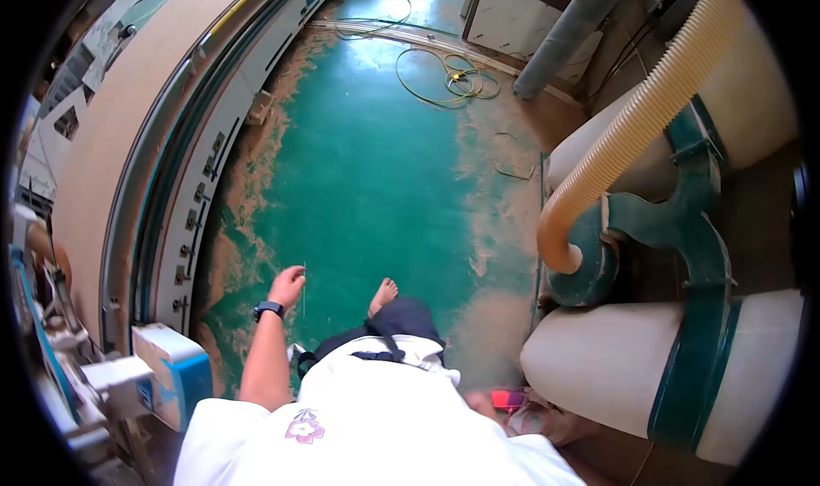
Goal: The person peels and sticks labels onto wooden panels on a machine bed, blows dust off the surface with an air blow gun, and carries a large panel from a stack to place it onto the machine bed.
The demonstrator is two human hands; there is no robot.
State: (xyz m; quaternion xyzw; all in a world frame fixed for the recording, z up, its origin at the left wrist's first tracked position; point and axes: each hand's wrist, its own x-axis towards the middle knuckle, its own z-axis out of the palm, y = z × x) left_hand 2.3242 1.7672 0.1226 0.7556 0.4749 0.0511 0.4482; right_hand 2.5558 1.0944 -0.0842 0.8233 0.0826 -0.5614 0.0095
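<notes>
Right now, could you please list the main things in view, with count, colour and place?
Floor: one, green, centre
Dust: patches, tan, floor edges
Long machine: one, grey, left
Thin coils: two, yellow-green, far floor
Ribbed hose: one, cream, right
Large bags: at least two, off-white, right
Ducting: one run, green, right
Pipe: one, grey, upper right
Shirt: one, white, bottom centre
Watch: one, black, left wrist
Foot: one, bare, below centre
Left hand: one, left of foot
Right hand: not clear
</notes>
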